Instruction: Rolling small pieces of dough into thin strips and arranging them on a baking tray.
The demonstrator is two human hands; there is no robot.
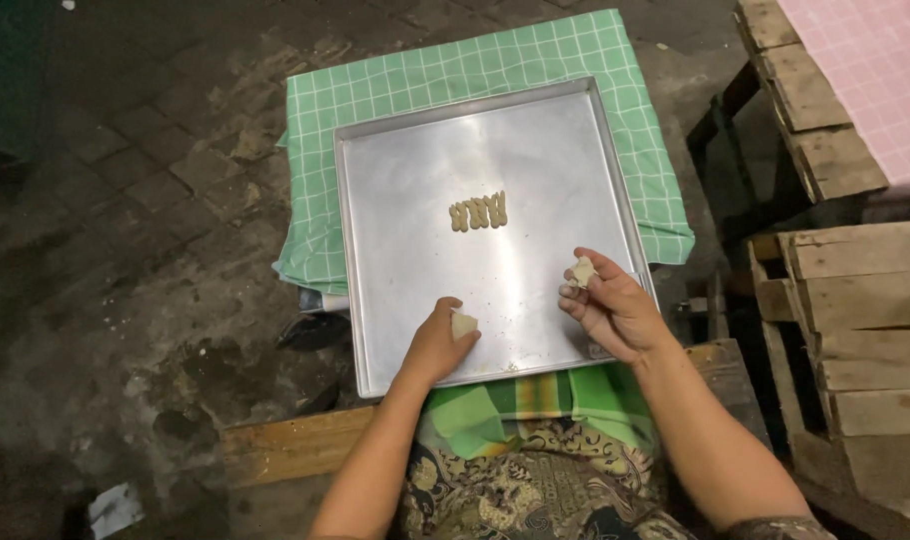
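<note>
The left hand [437, 345] pinches one dough lump [463, 324] at the metal tray's [395, 190] six o'clock edge; the right hand [615, 312] grips a second piece [582, 271] at four. Four shaped biscuits [479, 212] sit in a row mid-tray, towards twelve, over a green checked cloth [455, 65].

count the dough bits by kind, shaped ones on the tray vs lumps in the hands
Small ridged beige dough pieces lined up in a row on the square silver metal baking tray: 4
Pale raw dough lumps held in hands: 2, one in the left hand at, one in the right hand at
Total: 6
</note>
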